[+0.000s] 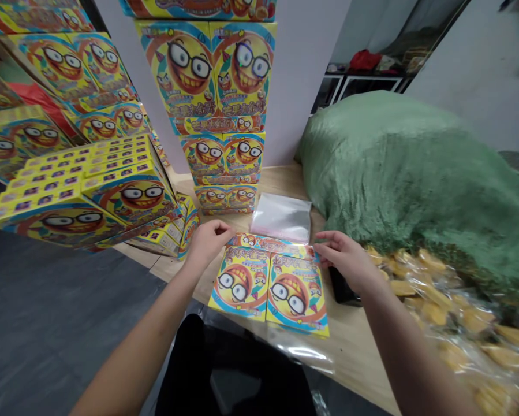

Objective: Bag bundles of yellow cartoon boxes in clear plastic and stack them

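Observation:
A yellow display box (pixel 263 292) with two cartoon faces in glasses lies on the table in front of me, upside down from where I sit. My left hand (pixel 207 245) pinches the far left corner of its printed strip with thumb and forefinger. At the far right corner, the fingertips of my right hand (pixel 343 254) close on the end of the same strip. Clear plastic film (pixel 306 351) sticks out past the near edge of the box; whether it wraps the box I cannot tell. Just beyond the strip lies a stack of clear plastic bags (pixel 282 216).
Matching boxes stand in a tall stack (pixel 207 75) behind, with more boxes (pixel 124 196) at the left. Green sacking (pixel 415 167) covers a heap at the right. Wrapped yellow pieces (pixel 436 300) lie there, and a black object (pixel 343 289) sits by my right hand.

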Action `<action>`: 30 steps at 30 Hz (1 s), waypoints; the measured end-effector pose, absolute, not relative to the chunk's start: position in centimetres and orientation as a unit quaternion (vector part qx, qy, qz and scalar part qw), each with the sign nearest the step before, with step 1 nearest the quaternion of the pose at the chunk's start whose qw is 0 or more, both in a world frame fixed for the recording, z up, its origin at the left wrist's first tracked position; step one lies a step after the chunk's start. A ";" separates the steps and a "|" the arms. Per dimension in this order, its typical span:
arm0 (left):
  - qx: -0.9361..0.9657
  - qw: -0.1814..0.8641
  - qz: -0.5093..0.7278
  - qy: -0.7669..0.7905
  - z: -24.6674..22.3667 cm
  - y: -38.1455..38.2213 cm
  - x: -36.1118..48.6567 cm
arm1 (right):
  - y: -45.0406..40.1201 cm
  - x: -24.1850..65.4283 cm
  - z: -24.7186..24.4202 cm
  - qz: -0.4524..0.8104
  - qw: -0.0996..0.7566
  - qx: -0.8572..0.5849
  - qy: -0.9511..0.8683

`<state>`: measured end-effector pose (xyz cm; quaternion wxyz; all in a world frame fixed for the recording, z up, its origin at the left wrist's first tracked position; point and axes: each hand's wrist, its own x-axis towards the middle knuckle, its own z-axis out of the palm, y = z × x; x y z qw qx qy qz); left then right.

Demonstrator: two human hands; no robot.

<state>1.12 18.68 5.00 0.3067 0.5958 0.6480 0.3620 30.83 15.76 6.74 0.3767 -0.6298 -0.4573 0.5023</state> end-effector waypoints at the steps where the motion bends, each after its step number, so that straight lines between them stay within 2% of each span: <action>1: 0.598 0.305 0.360 0.648 5.0 18.7 1.1 | 15.7 30.8 6.8 0.502 0.377 -0.631 -0.457; 25: 0.608 0.242 0.318 0.686 5.2 18.0 1.7 | 15.5 30.1 6.7 0.421 0.350 -0.648 -0.529; 27: 0.589 0.270 0.334 0.685 4.8 17.8 1.3 | 15.4 30.4 5.9 0.378 0.348 -0.655 -0.553; 30: 0.541 0.404 0.352 0.648 4.8 17.6 0.5 | 15.5 31.9 4.9 0.293 0.336 -0.679 -0.583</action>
